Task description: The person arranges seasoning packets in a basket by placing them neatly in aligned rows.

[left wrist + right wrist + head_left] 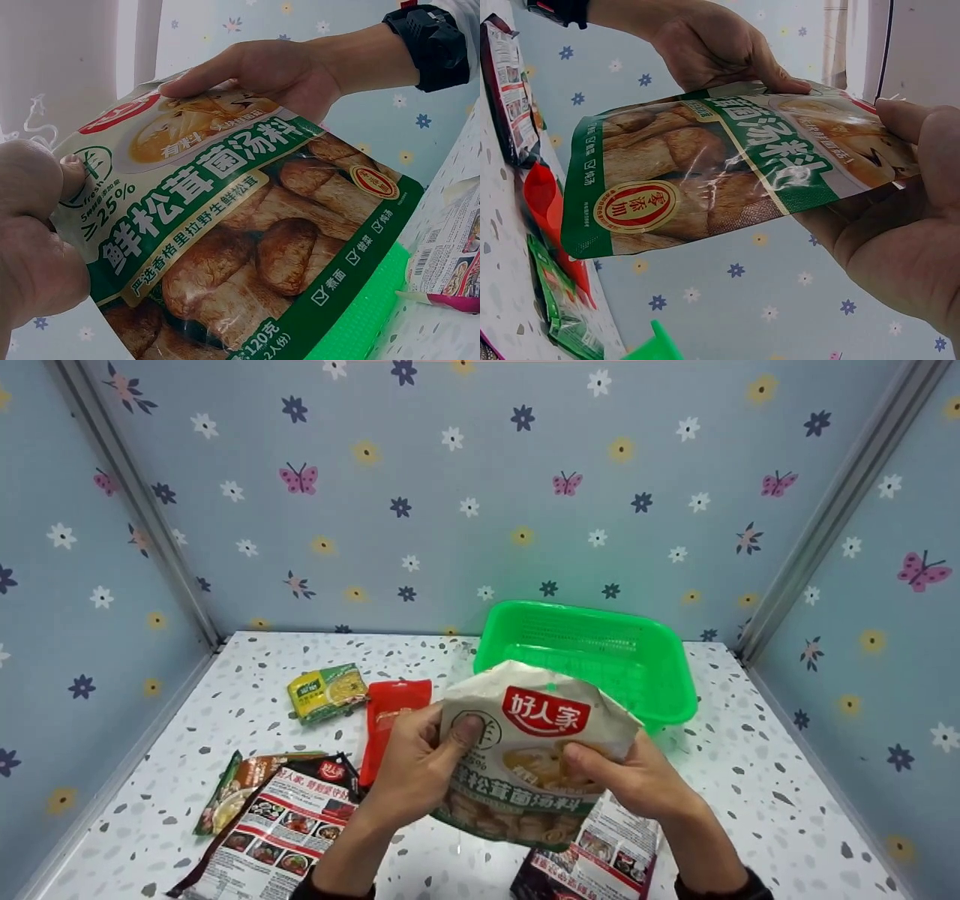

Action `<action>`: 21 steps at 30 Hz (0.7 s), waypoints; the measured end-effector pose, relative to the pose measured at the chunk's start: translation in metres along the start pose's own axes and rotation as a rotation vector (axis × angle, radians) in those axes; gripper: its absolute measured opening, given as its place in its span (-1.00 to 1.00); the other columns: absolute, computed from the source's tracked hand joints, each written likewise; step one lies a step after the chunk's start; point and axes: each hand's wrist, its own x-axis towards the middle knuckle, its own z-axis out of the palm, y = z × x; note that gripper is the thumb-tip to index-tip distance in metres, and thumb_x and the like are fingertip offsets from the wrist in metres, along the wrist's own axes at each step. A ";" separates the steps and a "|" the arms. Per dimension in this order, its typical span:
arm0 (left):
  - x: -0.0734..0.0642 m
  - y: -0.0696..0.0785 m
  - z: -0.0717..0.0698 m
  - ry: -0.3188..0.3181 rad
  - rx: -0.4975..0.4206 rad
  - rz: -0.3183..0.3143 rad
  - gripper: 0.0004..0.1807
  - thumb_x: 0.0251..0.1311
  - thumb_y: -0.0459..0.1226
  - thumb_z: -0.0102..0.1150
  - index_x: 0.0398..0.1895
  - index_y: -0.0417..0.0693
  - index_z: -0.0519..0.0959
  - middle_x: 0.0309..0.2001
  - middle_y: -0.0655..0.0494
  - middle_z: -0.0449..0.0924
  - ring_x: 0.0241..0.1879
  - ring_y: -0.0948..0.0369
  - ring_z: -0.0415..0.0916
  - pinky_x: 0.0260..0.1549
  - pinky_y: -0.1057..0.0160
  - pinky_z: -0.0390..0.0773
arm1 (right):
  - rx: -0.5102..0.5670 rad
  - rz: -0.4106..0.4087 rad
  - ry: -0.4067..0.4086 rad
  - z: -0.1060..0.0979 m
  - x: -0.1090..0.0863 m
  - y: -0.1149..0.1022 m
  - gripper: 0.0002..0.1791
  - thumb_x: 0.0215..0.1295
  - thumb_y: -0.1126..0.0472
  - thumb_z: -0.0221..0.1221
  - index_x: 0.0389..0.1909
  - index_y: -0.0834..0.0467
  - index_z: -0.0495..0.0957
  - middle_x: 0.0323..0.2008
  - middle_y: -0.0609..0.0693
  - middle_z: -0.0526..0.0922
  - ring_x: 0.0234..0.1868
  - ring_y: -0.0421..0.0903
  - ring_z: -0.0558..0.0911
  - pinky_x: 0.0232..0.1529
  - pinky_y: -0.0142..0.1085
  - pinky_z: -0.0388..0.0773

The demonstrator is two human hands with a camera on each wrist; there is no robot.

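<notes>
Both hands hold a mushroom soup seasoning packet [517, 802], cream at the top and green at the bottom, with a red logo and pictured brown mushrooms. My left hand [412, 772] pinches its left side, thumb on the printed front. On the opposite side my right hand [645, 776] pinches it, thumb also on the front and fingers behind. The packet is raised over the table, its printed face tilted up. In the left wrist view the packet [225, 232] fills the middle; its back is hidden.
A green plastic basket [688, 694] stands behind the packet. At left lie a yellow-green packet [328, 694], a red packet [397, 694], and a dark-edged packet [277, 832] overlapping a green-orange one [229, 802]. Another dark-edged packet [600, 859] lies at the front, partly covered in view.
</notes>
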 end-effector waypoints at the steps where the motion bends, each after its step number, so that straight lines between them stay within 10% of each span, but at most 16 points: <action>1: 0.000 0.000 0.000 -0.006 0.000 0.004 -0.72 0.63 -0.32 0.27 0.21 -0.31 0.75 -0.04 -0.25 0.91 -0.15 0.11 0.93 -0.12 0.11 0.92 | -0.004 -0.002 -0.001 0.000 0.000 0.000 -0.28 0.63 0.51 0.10 0.66 -0.09 0.39 0.38 -0.12 0.75 0.31 -0.09 0.79 0.31 -0.15 0.80; 21: 0.003 -0.005 -0.011 -0.086 0.000 -0.042 -0.69 0.66 -0.27 0.25 0.26 -0.29 0.71 0.01 -0.24 0.90 -0.12 0.13 0.91 -0.08 0.14 0.90 | -0.053 -0.081 -0.004 -0.001 0.001 0.002 -0.43 0.58 0.59 0.11 0.53 0.25 0.50 0.29 -0.05 0.82 0.21 -0.07 0.83 0.22 -0.16 0.83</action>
